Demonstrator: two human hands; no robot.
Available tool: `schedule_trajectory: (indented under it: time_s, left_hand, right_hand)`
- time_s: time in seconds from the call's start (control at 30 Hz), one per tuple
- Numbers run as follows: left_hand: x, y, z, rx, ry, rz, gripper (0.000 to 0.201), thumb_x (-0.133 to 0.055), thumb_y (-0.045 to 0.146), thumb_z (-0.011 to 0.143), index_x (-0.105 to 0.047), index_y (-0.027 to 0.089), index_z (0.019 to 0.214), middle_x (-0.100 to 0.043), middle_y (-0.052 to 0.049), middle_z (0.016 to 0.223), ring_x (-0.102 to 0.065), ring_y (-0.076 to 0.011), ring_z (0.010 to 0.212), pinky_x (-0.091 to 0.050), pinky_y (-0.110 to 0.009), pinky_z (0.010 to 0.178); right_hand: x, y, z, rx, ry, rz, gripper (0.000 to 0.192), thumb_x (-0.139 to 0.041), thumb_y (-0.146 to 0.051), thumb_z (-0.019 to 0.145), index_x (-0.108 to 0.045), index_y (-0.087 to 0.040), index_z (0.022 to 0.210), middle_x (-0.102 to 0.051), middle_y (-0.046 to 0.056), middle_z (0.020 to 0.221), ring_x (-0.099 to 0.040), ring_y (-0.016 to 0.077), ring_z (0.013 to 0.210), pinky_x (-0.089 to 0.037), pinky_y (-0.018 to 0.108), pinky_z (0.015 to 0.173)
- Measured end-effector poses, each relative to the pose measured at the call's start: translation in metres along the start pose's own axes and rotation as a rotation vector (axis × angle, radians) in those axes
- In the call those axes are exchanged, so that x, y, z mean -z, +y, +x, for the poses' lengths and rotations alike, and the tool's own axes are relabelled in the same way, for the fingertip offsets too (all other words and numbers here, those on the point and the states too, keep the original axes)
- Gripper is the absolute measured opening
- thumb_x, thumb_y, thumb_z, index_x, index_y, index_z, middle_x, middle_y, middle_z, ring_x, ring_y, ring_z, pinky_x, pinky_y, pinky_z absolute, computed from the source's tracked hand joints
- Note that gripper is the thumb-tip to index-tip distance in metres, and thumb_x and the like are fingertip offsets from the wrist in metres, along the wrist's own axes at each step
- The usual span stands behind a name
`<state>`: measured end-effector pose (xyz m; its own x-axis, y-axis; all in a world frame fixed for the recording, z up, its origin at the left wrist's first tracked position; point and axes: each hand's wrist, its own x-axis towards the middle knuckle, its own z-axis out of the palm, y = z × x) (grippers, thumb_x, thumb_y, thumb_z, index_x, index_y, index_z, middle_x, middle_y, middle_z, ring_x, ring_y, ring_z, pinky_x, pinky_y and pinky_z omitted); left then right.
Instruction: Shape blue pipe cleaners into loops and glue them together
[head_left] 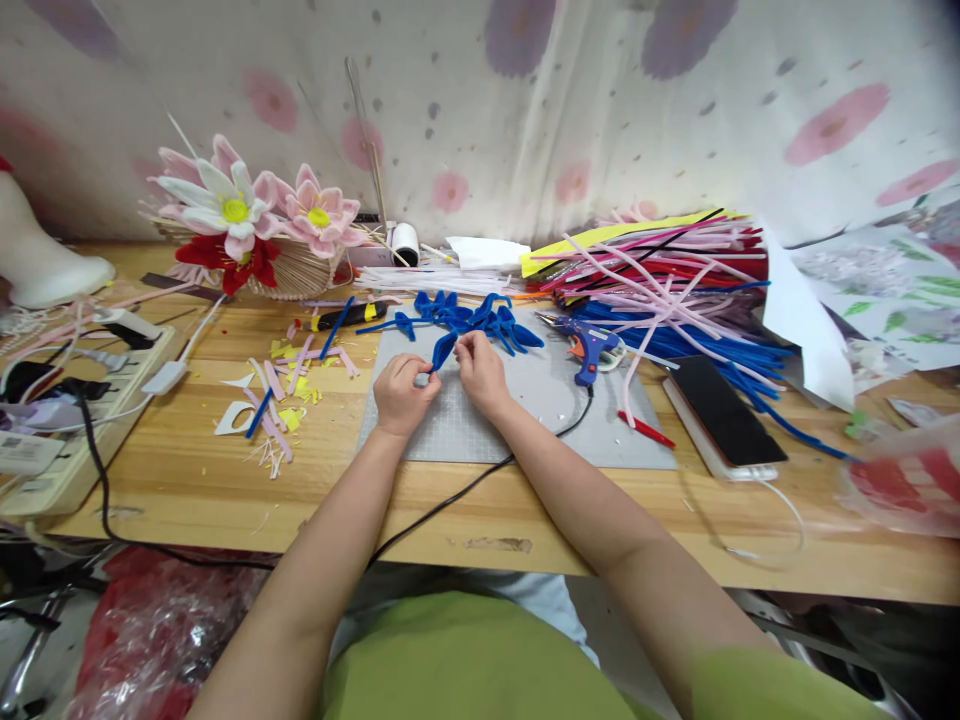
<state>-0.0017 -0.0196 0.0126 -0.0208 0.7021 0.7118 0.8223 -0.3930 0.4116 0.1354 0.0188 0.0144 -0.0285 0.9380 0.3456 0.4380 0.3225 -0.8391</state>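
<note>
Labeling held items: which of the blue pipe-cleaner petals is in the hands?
The single blue petal loop nearest the person, pinched between left hand and right hand; the other blue petals lie untouched behind on the grey mat.

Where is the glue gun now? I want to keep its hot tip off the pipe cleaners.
In the head view, the blue glue gun lies on the grey cutting mat, right of both hands, beside the pile of pipe cleaners.

blue petal loop point(444, 350): fuzzy, matt chenille wire
mat point(480, 420): grey, smooth, matt, faint grid
surface point(187, 470): pale wood, visible grain, light sheen
phone point(721, 410): glossy black glass
glue gun point(592, 350): smooth blue plastic
backdrop point(600, 110): soft flower-printed cloth
</note>
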Motion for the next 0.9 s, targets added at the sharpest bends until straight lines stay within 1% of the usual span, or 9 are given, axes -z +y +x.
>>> schedule_trajectory:
  time_s: [0.13, 0.2, 0.27, 0.33, 0.43, 0.57, 0.67, 0.8, 0.9]
  left_hand:
    - [0.000, -0.002, 0.000, 0.057, 0.006, -0.019, 0.007, -0.059, 0.014, 0.065, -0.056, 0.020, 0.066, -0.063, -0.003, 0.074, -0.060, -0.0171, 0.076, -0.046, -0.029, 0.072]
    - [0.000, -0.003, 0.000, 0.094, 0.017, -0.036, 0.008, -0.059, 0.014, 0.064, -0.056, 0.021, 0.066, -0.062, -0.002, 0.073, -0.060, -0.0168, 0.075, -0.046, -0.029, 0.071]
    - [0.001, -0.004, 0.000, 0.147, 0.037, -0.062, 0.008, -0.060, 0.014, 0.064, -0.056, 0.021, 0.065, -0.061, -0.001, 0.072, -0.059, -0.0164, 0.075, -0.046, -0.029, 0.071]
    - [0.003, -0.006, 0.000, 0.214, 0.068, -0.105, 0.007, -0.060, 0.015, 0.064, -0.055, 0.021, 0.065, -0.061, -0.001, 0.072, -0.059, -0.0157, 0.074, -0.047, -0.029, 0.072]
    - [0.005, -0.010, 0.000, 0.319, 0.119, -0.177, 0.006, -0.061, 0.018, 0.065, -0.055, 0.020, 0.065, -0.060, 0.000, 0.072, -0.059, -0.0145, 0.073, -0.047, -0.029, 0.074]
    - [0.004, -0.019, -0.001, 0.431, 0.163, -0.282, 0.006, -0.062, 0.021, 0.065, -0.056, 0.018, 0.064, -0.060, 0.000, 0.070, -0.058, -0.0134, 0.071, -0.047, -0.028, 0.072]
    - [0.001, -0.023, -0.002, 0.498, 0.182, -0.351, 0.007, -0.063, 0.022, 0.065, -0.058, 0.017, 0.065, -0.060, -0.001, 0.070, -0.058, -0.0126, 0.071, -0.049, -0.028, 0.073]
    - [0.000, -0.024, -0.002, 0.509, 0.191, -0.401, 0.007, -0.064, 0.022, 0.064, -0.059, 0.016, 0.065, -0.059, -0.001, 0.070, -0.058, -0.0119, 0.070, -0.050, -0.028, 0.073]
    - [0.000, -0.020, -0.002, 0.476, 0.175, -0.436, 0.008, -0.064, 0.022, 0.064, -0.059, 0.016, 0.064, -0.059, -0.001, 0.070, -0.058, -0.0118, 0.070, -0.050, -0.027, 0.072]
  right_hand:
    - [0.005, 0.010, 0.003, -0.148, 0.116, 0.258, 0.009, -0.042, -0.030, 0.081, -0.040, -0.021, 0.078, -0.057, 0.003, 0.082, -0.060, 0.0136, 0.073, -0.049, 0.029, 0.066]
    - [0.009, 0.015, 0.003, -0.187, 0.115, 0.293, 0.010, -0.046, -0.029, 0.078, -0.041, -0.021, 0.076, -0.058, 0.002, 0.081, -0.061, 0.0129, 0.072, -0.050, 0.029, 0.066]
    - [0.012, 0.018, 0.003, -0.211, 0.081, 0.293, 0.009, -0.048, -0.027, 0.075, -0.042, -0.021, 0.074, -0.058, 0.000, 0.078, -0.061, 0.0121, 0.069, -0.049, 0.029, 0.067]
    - [0.013, 0.019, 0.001, -0.209, 0.061, 0.285, 0.010, -0.049, -0.026, 0.072, -0.041, -0.022, 0.074, -0.058, -0.001, 0.075, -0.059, 0.0118, 0.066, -0.048, 0.028, 0.066]
    - [0.013, 0.018, -0.001, -0.163, 0.077, 0.224, 0.014, -0.049, -0.022, 0.067, -0.037, -0.023, 0.074, -0.052, -0.004, 0.070, -0.053, 0.0112, 0.061, -0.044, 0.026, 0.062]
    - [0.013, 0.014, -0.004, -0.110, 0.050, 0.121, 0.008, -0.038, -0.018, 0.069, -0.035, -0.023, 0.074, -0.042, -0.004, 0.063, -0.043, 0.0117, 0.056, -0.038, 0.026, 0.058]
    - [0.014, 0.012, -0.005, -0.111, 0.019, 0.023, 0.008, -0.034, -0.017, 0.070, -0.034, -0.024, 0.075, -0.044, -0.003, 0.065, -0.044, 0.0139, 0.060, -0.038, 0.028, 0.062]
    - [0.012, 0.012, -0.005, -0.094, -0.018, -0.008, 0.010, -0.033, -0.018, 0.074, -0.037, -0.023, 0.082, -0.051, 0.001, 0.077, -0.050, 0.0157, 0.069, -0.039, 0.031, 0.069]
    - [0.007, 0.014, -0.006, -0.112, -0.070, 0.130, 0.012, -0.037, -0.025, 0.078, -0.039, -0.023, 0.090, -0.051, -0.001, 0.072, -0.051, 0.0143, 0.066, -0.041, 0.030, 0.067]
